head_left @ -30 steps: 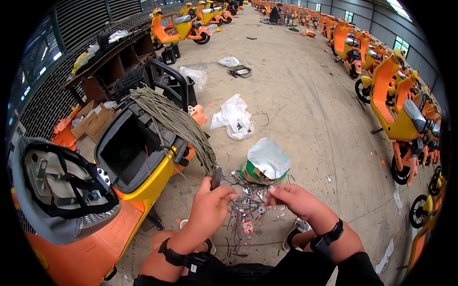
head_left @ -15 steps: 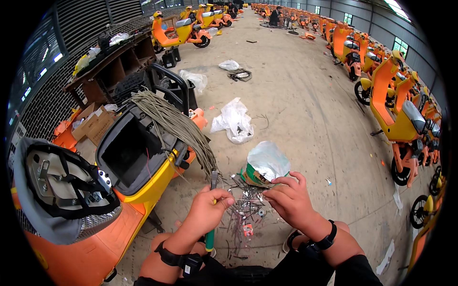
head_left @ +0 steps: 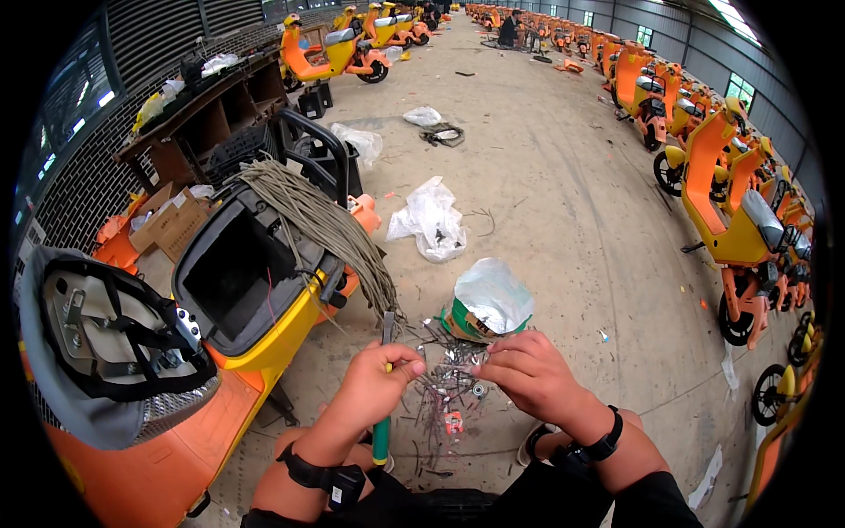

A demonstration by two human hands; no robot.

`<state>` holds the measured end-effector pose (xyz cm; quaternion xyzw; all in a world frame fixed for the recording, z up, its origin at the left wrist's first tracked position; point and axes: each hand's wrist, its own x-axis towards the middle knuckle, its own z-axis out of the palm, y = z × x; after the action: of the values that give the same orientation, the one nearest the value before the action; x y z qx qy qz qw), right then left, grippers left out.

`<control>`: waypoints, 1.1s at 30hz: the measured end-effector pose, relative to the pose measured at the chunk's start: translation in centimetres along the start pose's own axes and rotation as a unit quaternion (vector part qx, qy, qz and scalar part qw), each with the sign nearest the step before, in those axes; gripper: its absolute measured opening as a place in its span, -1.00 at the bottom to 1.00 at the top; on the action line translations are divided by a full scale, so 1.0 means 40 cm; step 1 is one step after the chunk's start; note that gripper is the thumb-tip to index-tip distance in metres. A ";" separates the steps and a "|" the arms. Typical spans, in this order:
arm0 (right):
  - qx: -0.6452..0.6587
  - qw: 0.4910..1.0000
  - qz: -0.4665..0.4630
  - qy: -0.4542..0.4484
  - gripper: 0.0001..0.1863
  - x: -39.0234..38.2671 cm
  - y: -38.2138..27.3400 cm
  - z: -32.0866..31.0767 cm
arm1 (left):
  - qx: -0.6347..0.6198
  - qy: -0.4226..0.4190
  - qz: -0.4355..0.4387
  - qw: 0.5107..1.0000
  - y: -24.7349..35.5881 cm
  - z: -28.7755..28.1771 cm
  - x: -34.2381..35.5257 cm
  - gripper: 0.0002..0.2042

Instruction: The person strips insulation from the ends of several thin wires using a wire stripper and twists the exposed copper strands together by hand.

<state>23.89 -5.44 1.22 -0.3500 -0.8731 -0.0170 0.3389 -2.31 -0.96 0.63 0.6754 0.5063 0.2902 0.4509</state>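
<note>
My left hand (head_left: 380,380) is closed around pliers with green-and-yellow handles (head_left: 381,438), their grey jaws pointing away from me. Its thumb and forefinger also pinch one end of a thin pale wire (head_left: 447,366). The other end sits between the pinched fingertips of my right hand (head_left: 535,374). Between my feet, below the wire, lies a scatter of wire scraps and small metal bits (head_left: 440,387), with a round metal ring (head_left: 479,389) among them. Just beyond my right hand stands an open green bag with a silvery lining (head_left: 493,297).
At my left is a yellow-and-orange scooter (head_left: 290,333) with an upturned grey cap (head_left: 114,352) and a cable bundle (head_left: 326,224) on it. A clear plastic bag (head_left: 431,220) lies ahead. Rows of scooters (head_left: 717,194) line the right side; a person (head_left: 509,31) sits far off.
My right hand's raised fingers have folded down, and the hand has shifted slightly left. The two hands are a little closer together. The pliers and wire remain in hand.
</note>
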 end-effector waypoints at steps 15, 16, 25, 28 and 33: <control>0.003 0.998 0.040 0.045 -0.69 -0.022 0.005 0.023 | 0.032 -0.016 0.003 0.999 0.019 -0.006 -0.004 -0.89; 0.006 0.998 0.051 0.043 -0.71 -0.023 0.006 0.023 | 0.029 -0.018 0.001 0.999 0.023 -0.006 -0.004 -0.89; 0.138 0.962 0.237 0.001 -0.85 -0.036 0.001 0.029 | 0.028 0.011 0.014 0.999 -0.004 -0.001 -0.006 -0.92; 0.206 0.930 0.304 -0.015 -0.83 -0.040 0.003 0.030 | 0.057 0.025 0.036 0.997 0.005 0.000 -0.006 -0.93; 0.429 0.760 0.484 -0.066 -0.73 -0.040 0.011 0.034 | 0.070 0.057 0.097 0.991 -0.002 0.015 -0.003 -0.94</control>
<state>24.22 -5.68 -0.88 -0.5441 -0.5235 0.5492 0.3582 -1.88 -1.25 0.30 0.7334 0.4827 0.3343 0.3426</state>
